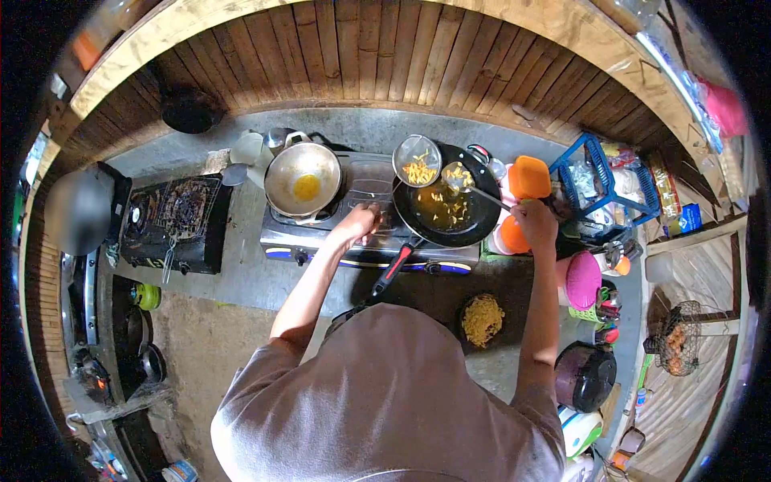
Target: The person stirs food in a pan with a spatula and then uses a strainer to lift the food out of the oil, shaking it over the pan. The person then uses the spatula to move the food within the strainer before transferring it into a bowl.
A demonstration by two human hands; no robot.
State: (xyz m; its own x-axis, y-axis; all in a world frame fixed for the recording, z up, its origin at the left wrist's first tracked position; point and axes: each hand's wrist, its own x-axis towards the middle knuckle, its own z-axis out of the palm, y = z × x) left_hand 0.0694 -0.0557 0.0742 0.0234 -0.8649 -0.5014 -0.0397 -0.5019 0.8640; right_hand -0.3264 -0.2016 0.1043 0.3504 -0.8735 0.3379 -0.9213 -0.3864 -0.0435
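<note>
A black frying pan (pixel 414 221) with a red and black handle sits on the right side of the gas stove, with oil and yellow pieces in it. My left hand (pixel 364 225) is closed on the thin handle of a wire strainer (pixel 418 159), which holds fried pieces above the pan's left part. In my right hand (pixel 536 222) is the handle of a metal ladle (pixel 458 176); its bowl, over the pan, carries more pieces. A silver wok (pixel 303 178) with yellow liquid at its bottom stands on the left burner.
A bowl of yellow pieces (pixel 483 320) lies in front of the stove at the right. Orange-lidded containers (pixel 530 177) and a blue basket (pixel 604 189) stand to the right. A charred grill (pixel 173 213) is at the left, a dark pot (pixel 585 377) at lower right.
</note>
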